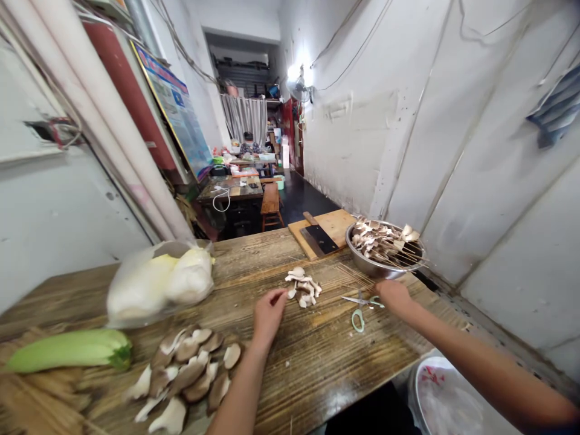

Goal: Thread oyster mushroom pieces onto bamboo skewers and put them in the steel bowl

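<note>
My left hand (269, 315) is closed in a pinch at the edge of a small pile of torn oyster mushroom pieces (307, 290), with one piece at its fingertips. My right hand (393, 297) is curled over the ends of several thin bamboo skewers (356, 277) lying on the table; its fingertips are partly hidden. Just left of that hand lie scissors (357, 320) with pale green handles, their blades apart. A larger heap of oyster mushrooms (190, 368) rests left of my left forearm. Behind my right hand, a metal bowl (367, 264) holds skewered mushrooms (378, 238).
A cleaver (321, 237) lies on a wooden cutting board (342, 223) at the far edge of the wooden table (326, 368). To the left are bagged cabbages (163, 281) and a green squash (67, 350). A lined bucket (446, 399) stands below the table at right.
</note>
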`<state>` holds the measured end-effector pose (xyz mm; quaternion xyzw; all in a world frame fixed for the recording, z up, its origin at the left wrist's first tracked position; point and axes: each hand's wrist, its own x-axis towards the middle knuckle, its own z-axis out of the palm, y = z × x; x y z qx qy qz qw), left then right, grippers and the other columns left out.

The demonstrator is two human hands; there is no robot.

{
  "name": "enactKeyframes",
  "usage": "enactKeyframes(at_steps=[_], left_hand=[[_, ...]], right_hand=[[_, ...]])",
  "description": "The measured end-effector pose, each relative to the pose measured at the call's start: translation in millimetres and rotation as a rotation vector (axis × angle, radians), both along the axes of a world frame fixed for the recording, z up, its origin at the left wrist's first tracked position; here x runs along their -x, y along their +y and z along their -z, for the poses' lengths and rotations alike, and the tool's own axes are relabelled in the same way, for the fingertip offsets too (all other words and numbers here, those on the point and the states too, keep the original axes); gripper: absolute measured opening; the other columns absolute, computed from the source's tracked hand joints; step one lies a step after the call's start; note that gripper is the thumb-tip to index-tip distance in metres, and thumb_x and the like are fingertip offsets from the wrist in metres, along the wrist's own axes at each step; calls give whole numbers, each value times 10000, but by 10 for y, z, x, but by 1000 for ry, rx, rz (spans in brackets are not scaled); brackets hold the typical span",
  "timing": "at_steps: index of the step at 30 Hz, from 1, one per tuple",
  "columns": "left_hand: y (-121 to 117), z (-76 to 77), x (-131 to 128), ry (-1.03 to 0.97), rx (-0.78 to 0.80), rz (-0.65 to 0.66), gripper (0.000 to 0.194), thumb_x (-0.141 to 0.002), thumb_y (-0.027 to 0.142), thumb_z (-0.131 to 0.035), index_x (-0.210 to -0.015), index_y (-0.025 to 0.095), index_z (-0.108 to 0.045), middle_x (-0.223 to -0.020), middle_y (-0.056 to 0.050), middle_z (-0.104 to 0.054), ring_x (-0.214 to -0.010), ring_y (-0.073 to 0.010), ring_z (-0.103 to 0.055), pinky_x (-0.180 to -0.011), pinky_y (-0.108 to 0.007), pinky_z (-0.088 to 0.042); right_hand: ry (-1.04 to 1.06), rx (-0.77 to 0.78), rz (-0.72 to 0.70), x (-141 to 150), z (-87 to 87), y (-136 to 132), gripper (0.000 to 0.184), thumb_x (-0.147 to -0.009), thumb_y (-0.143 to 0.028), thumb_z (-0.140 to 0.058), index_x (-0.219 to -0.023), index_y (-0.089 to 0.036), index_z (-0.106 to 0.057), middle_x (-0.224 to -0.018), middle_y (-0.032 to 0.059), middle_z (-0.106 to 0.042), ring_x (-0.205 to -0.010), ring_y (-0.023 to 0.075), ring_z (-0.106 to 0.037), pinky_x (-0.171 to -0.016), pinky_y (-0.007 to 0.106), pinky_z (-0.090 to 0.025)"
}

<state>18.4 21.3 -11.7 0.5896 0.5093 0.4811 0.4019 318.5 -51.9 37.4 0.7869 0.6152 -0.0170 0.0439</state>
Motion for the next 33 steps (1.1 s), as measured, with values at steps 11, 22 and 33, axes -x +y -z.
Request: enactKeyframes(at_steps=[11,22,33], left_hand=[[-136,120,-239,496,-352,85,278,-762,109,-443,-964,185,-617,-956,-91,-606,-903,-203,-531,-825,-364,-397],[-194,-35,-248,639,-375,184,280,-625,150,-586,-899,192,-552,-834,-34,-537,-804,-186,-484,-740,-312,-376],[-101,62,-187,526,-339,239,351,-706,108,-535,-1042,201,-578,-907,-64,-608,-787,-175,-526,-765,-311,-391]], right_hand=[[-138,30,-127,-166,228,34,229,-789,-38,-441,-811,-86,-664,-819,182,-676,-832,266,-648,-691,305,-457],[-196,-75,-182,-201,342,160,219,-802,-45,-404,-830,-88,-616,-783,139,-660,-721,220,-640,-571,249,-401],[-224,-102,-207,-231,358,192,182,-773,-60,-454,-737,-98,-629,-727,136,-661,-707,209,-636,-555,236,-377]])
